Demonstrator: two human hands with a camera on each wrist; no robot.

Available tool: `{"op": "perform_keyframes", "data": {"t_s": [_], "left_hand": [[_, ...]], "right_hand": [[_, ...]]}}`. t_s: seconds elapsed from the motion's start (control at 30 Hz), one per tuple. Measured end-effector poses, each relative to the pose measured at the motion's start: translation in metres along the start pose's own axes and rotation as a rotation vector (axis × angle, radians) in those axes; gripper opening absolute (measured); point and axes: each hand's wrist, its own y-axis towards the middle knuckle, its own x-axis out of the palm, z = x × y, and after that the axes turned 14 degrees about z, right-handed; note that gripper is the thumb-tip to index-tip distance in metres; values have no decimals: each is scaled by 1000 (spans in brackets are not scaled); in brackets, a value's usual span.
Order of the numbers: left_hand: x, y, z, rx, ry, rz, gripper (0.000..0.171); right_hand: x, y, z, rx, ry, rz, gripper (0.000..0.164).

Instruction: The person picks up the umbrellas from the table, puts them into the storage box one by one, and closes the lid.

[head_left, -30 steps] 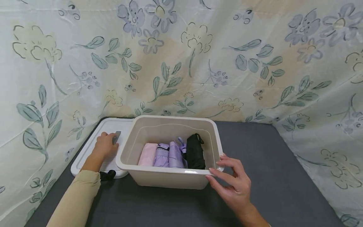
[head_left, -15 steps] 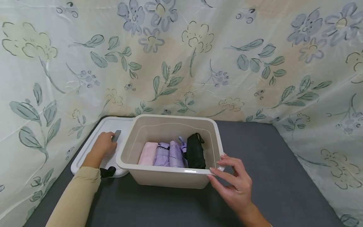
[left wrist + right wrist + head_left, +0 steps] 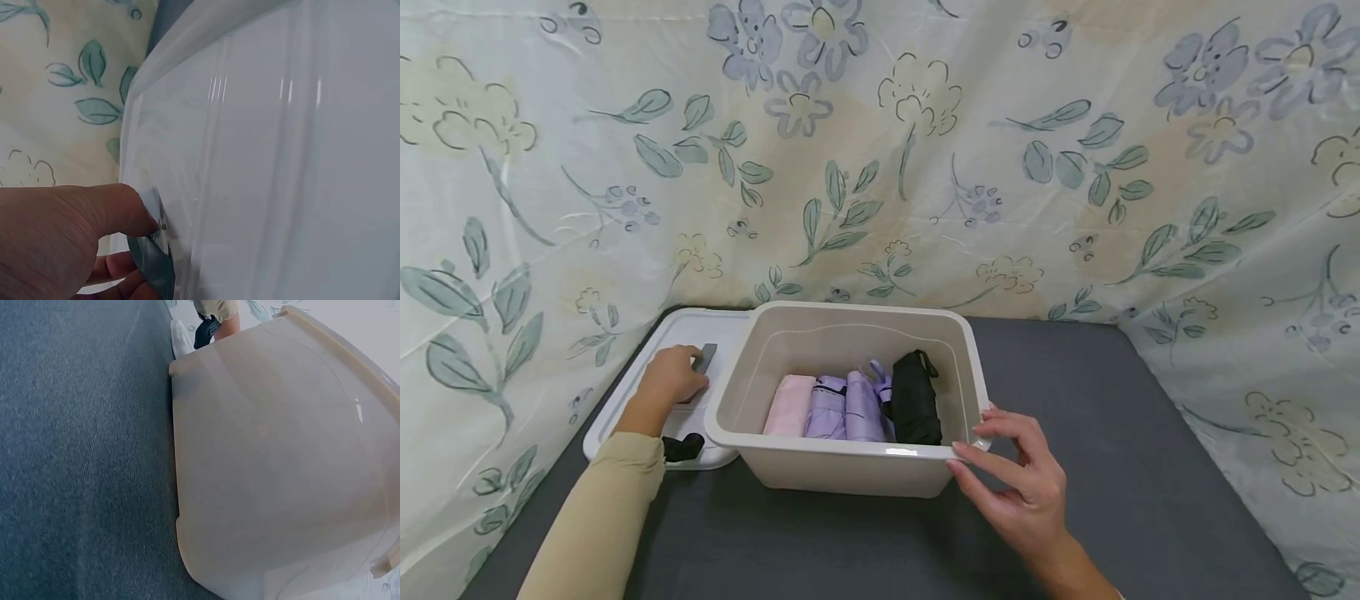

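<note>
My left hand (image 3: 670,382) pinches a flat, grey-teal packet-like piece (image 3: 153,265) between thumb and fingers. Its exact kind is unclear. Beneath this hand lies a white plastic lid (image 3: 250,156), left of the beige storage box (image 3: 850,471). At the box's near right corner, my right hand (image 3: 1018,483) grips the rim, thumb on the outside. Inside the box, side by side, are a pink rolled bundle (image 3: 790,406), two lilac bundles, and a black folded umbrella (image 3: 915,400) with a strap. The right wrist view shows the box wall but not the right hand.
A dark grey cloth (image 3: 1120,433) covers the tabletop. Floral curtains (image 3: 865,150) hang behind and at both sides. A black band (image 3: 683,448) shows at the left wrist, over the lid's near edge. The box's left side overlaps the lid.
My left hand has shifted very slightly over the lid, still holding the grey-teal piece. The right hand, the box and its contents stay in place.
</note>
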Motion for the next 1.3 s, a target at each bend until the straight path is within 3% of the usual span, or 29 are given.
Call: {"op": "perform_keyframes", "data": {"t_s": [0.43,0.67,1.0,1.3], "left_hand": [[-2,3,-7,18,-29,-2,50],[1,4,-13,-16,-103,-33,46],[0,4,-26,-49,-141,-76,45],[-20,5,-32,-102,-233,-74,50]], "right_hand": [[0,14,0,-157,-48,-52,19],[-2,17,-1,-204,-77,-88,22],[-5,15,1,-218,-105,-126,22],[-9,15,3,-201,-136,-143,24]]}}
